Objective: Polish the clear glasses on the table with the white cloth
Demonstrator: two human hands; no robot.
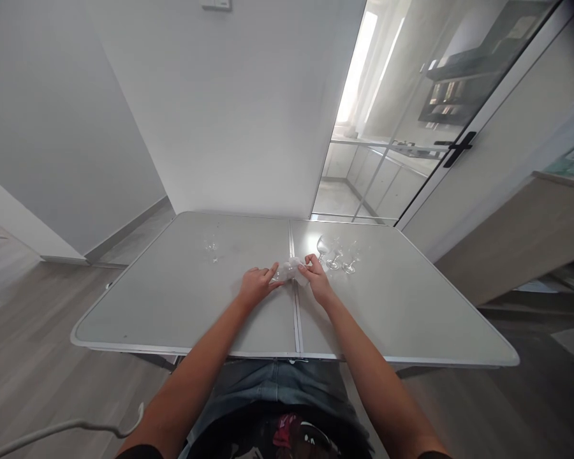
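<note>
Over the table's centre seam, both hands are on a clear stemmed glass, which lies sideways between them. My left hand grips its left end with closed fingers. At the other end, my right hand pinches a thin whitish sheet that lies around the glass. Whether the sheet is tissue, cloth or plastic is unclear. Just right of my right hand stand several clear stemmed glasses. Another small clear glass is at the table's left rear, faint against the surface.
The pale folding table has a metal rim and a centre seam. Behind it rises a white wall. A glass door with a black handle is at right, beside wooden shelving. A pale cable hangs lower left.
</note>
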